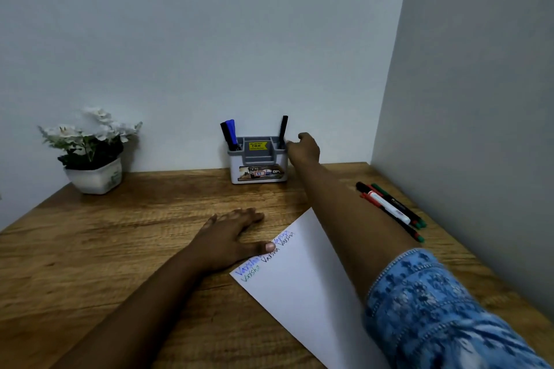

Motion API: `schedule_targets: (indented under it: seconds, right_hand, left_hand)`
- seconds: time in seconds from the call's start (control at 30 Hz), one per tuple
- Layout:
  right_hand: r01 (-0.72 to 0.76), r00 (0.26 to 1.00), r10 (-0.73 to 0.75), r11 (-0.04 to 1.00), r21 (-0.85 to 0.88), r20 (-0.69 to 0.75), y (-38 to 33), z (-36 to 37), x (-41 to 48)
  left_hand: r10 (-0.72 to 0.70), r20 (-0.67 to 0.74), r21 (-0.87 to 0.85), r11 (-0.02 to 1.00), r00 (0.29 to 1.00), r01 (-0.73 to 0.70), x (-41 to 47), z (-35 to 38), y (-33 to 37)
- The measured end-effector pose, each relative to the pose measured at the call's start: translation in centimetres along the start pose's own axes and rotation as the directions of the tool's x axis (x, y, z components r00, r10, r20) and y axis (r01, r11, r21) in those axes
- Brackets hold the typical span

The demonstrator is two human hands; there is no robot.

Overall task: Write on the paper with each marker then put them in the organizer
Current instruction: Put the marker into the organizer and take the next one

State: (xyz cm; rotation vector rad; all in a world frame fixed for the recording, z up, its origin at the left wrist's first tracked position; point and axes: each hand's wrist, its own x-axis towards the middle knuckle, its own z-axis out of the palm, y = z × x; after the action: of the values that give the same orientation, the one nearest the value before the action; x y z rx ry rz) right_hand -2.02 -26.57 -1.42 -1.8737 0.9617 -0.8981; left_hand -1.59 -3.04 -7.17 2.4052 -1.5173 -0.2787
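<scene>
A grey-and-white organizer (258, 165) stands against the back wall. A blue marker (230, 132) and a black one lean in its left slot, and a black marker (283, 129) stands in its right slot. My right hand (305, 147) is stretched out beside the organizer's right edge, fingers apart, touching nothing I can make out. My left hand (230, 237) lies flat on the desk, its thumb pressing the top-left edge of the white paper (302, 284), which bears several handwritten words. Several markers (389, 208) lie on the desk at the right.
A white pot with white flowers (93, 156) stands at the back left of the wooden desk (120, 249). Walls close the desk at the back and on the right. My right forearm crosses above the paper.
</scene>
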Motion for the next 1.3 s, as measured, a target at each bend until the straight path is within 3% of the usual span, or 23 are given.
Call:
schedule_targets:
  seconds: [0.1,0.17,0.3,0.37,0.43,0.77,0.87,0.93,1.0,1.03,1.1,1.17,1.3]
  right_hand:
    - [0.099,0.995,-0.101,0.989,-0.113,-0.017,0.6,-3.7,-1.2]
    - [0.153,0.988,-0.141,0.937,-0.315,0.059,1.6,-7.4,-2.2]
    - [0.118,0.990,-0.027,0.695,-0.709,0.139,4.5,-14.0,-4.7]
    - [0.088,0.996,-0.023,0.563,-0.822,0.091,5.9,-15.7,-5.9]
    - [0.072,0.997,-0.055,0.508,-0.858,0.051,7.1,-16.6,-7.0]
    - [0.050,0.999,-0.033,0.592,-0.804,0.037,7.6,-15.9,-9.0]
    - [0.166,0.986,-0.131,0.787,-0.595,0.101,5.9,-15.4,-10.5]
    - [0.220,0.967,-0.176,0.943,-0.250,0.187,4.3,-14.7,-11.9]
    - [0.193,0.931,-0.196,0.980,0.042,0.307,2.7,-13.6,-13.5]
    - [0.186,0.909,-0.214,0.976,0.110,0.358,2.1,-13.0,-14.1]
    - [0.267,0.870,-0.298,0.955,0.133,0.393,1.2,-11.8,-15.4]
    - [0.385,0.839,-0.407,0.913,0.134,0.360,1.0,-10.7,-16.1]
    - [0.547,0.776,-0.553,0.829,0.115,0.302,1.6,-9.3,-17.0]
  left_hand:
    - [0.007,0.011,-0.013,1.000,1.000,-0.007,0.2,0.0,-0.4]
    - [0.017,0.020,-0.020,1.000,1.000,-0.017,0.2,0.0,-0.4]
    - [0.012,0.049,-0.029,1.000,0.999,-0.010,0.2,0.1,-0.5]
    - [0.021,0.054,-0.035,0.999,0.998,-0.019,0.1,0.0,-0.5]
    - [0.031,0.057,-0.036,0.999,0.998,-0.029,0.0,-0.1,-0.4]
    - [0.021,0.094,-0.066,0.998,0.995,-0.015,-0.6,-0.5,0.1]
    - [-0.016,0.003,-0.242,0.970,1.000,0.017,-1.0,-0.7,1.0]
    - [-0.038,-0.141,-0.537,0.842,0.989,-0.044,-1.1,-0.6,2.3]
    - [-0.082,-0.239,-0.773,0.619,0.968,-0.139,-1.2,-0.7,4.0]
    - [-0.092,-0.261,-0.853,0.488,0.961,-0.185,-1.1,-0.6,4.8]
    - [-0.105,-0.280,-0.944,0.213,0.954,-0.253,-1.0,-0.4,6.1]
    - [-0.124,-0.282,-0.959,0.003,0.951,-0.284,-1.1,-0.2,7.0]
    - [-0.178,-0.296,-0.930,-0.169,0.939,-0.325,-1.4,-0.1,7.6]
